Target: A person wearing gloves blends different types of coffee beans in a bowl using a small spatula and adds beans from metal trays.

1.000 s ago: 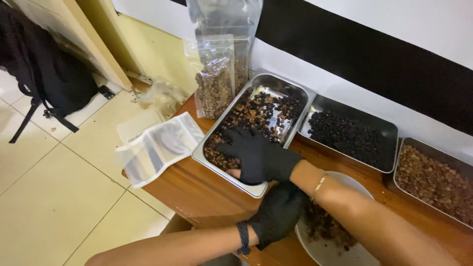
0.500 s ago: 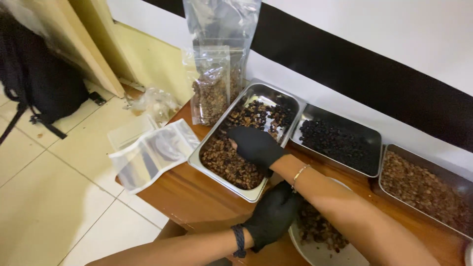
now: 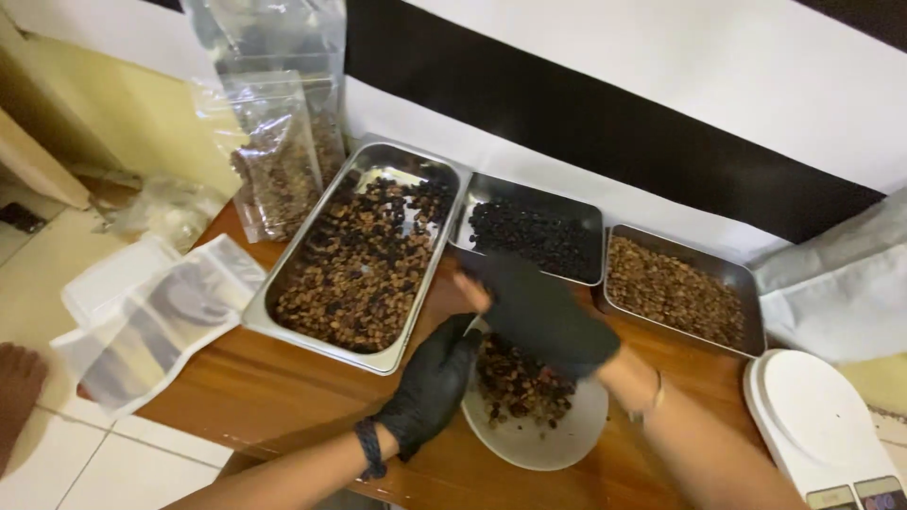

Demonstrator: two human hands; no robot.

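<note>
Both my hands wear black gloves. My left hand point(image 3: 433, 389) grips the left rim of a white plate point(image 3: 543, 449) that holds a heap of brown and dark beans. Blurred by motion, my right hand point(image 3: 540, 316) hovers palm down over the plate's far side; whether it holds beans is unclear. Beyond the plate stand three steel trays on the wooden table point(image 3: 274, 401): a large tray point(image 3: 283, 316) of mixed brown and dark beans at the left, a small tray point(image 3: 529, 194) of dark beans in the middle, and a tray point(image 3: 746, 316) of brown beans at the right.
Clear bags point(image 3: 279, 156) with beans stand at the table's far left corner. Flat plastic pouches point(image 3: 156, 316) overhang the left edge. A white kitchen scale point(image 3: 817, 420) sits at the right, a white cloth point(image 3: 841, 283) behind it. A bare foot point(image 3: 14, 387) rests on the tiled floor.
My right hand has left the large tray and swung right, over the white plate. My left hand stays on the plate's rim. The view has shifted right.
</note>
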